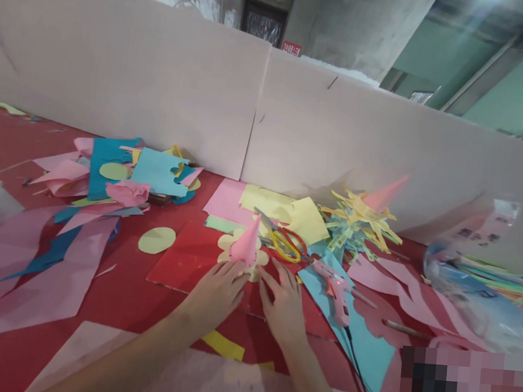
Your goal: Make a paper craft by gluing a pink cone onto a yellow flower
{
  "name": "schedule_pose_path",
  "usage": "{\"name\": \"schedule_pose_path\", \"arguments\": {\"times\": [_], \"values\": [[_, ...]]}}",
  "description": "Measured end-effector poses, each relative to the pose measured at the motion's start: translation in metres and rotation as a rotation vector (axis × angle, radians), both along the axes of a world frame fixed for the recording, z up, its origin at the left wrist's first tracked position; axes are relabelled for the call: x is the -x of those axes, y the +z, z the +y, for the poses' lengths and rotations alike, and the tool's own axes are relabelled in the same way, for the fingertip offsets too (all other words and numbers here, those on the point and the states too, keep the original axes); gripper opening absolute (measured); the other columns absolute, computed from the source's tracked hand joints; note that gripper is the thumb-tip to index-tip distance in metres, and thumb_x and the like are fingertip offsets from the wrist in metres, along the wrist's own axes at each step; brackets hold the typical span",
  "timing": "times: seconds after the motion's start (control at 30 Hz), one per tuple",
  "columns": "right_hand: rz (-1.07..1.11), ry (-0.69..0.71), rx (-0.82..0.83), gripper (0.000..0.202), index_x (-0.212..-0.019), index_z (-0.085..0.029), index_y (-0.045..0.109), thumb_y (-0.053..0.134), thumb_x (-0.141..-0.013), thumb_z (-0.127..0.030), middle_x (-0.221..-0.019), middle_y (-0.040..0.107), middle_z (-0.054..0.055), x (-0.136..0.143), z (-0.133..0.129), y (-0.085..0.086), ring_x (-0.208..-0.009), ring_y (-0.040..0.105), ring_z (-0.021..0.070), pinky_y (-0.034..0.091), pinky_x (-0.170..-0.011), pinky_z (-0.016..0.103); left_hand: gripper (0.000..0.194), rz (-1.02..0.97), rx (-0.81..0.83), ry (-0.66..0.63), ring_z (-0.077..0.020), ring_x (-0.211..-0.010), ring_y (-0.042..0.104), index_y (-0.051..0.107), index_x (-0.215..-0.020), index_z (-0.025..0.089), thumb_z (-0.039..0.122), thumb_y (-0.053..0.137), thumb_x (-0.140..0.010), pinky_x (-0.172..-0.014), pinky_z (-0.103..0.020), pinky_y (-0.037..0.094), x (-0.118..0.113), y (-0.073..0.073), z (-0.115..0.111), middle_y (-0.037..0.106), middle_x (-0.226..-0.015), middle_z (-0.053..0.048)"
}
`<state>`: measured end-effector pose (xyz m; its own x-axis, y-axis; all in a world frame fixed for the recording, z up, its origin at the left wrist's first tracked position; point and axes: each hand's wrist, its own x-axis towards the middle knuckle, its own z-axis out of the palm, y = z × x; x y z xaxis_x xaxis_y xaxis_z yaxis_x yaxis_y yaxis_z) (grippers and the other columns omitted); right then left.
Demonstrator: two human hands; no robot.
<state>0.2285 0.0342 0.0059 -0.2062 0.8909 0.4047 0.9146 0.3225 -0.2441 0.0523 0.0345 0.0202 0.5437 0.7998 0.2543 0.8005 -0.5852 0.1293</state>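
Observation:
A pink paper cone (246, 243) stands upright on a pale yellow flower-shaped cutout (227, 244), which lies on a red sheet (179, 256). My left hand (217, 292) rests palm down with its fingertips touching the base of the cone and the flower. My right hand (283, 300) lies flat beside it, fingertips at the flower's right edge. Neither hand grips anything. Scissors with yellow and red handles (285, 241) lie just behind my right hand. A pink glue gun (338, 286) rests to the right on a light blue sheet (363, 343).
Heaps of cut coloured paper (122, 176) lie at the left, yellow and pink sheets (282, 213) behind the scissors. A spiky yellow and green paper piece with a pink cone (363, 219) stands at the back. A plastic bag of paper strips (485, 280) is at the right. A cardboard wall (161, 91) borders the table.

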Motion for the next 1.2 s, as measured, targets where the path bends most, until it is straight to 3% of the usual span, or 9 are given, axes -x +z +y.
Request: {"name": "schedule_pose_path", "arguments": {"times": [0.47,0.83,1.07,1.2], "values": [[-0.083,0.005,0.026,0.039,-0.125,-0.032,0.049,0.036,-0.089,-0.025,-0.134,0.042,0.006,0.003,-0.003,-0.003,-0.123,0.037,0.0237,0.038,-0.094,0.044,0.031,-0.076,0.044,0.002,-0.0219,-0.111,0.048,0.049,-0.114,0.02,0.022,0.037,-0.085,-0.092,-0.038,0.039,0.003,-0.002,0.001,0.055,-0.118,-0.006],[-0.087,-0.01,0.04,0.039,-0.125,-0.031,0.049,0.035,-0.089,-0.023,-0.136,0.04,0.005,0.005,-0.005,-0.003,-0.124,0.036,0.0242,0.038,-0.095,0.044,0.033,-0.108,0.051,0.008,-0.0217,-0.115,0.045,0.05,-0.116,0.022,0.021,0.041,-0.084,-0.102,-0.042,0.032,0.003,0.0,-0.001,0.055,-0.118,-0.005],[-0.036,0.009,0.01,0.039,-0.125,-0.032,0.048,0.038,-0.088,-0.023,-0.135,0.042,0.005,0.003,-0.004,-0.009,-0.123,0.038,0.0248,0.039,-0.094,0.045,0.032,-0.322,0.085,0.005,-0.0195,-0.109,0.05,0.053,-0.111,0.024,0.02,0.048,-0.08,-0.097,-0.037,0.039,0.009,-0.004,0.006,0.056,-0.116,-0.005],[0.036,0.01,-0.017,0.037,-0.123,-0.031,0.05,0.039,-0.088,-0.025,-0.131,0.046,0.006,0.003,-0.003,-0.01,-0.12,0.041,0.0248,0.039,-0.094,0.047,0.019,-0.584,0.009,0.117,-0.017,-0.097,0.055,0.058,-0.097,0.022,0.024,0.042,-0.086,-0.087,-0.032,0.045,0.013,-0.002,0.011,0.058,-0.102,-0.006]]}}
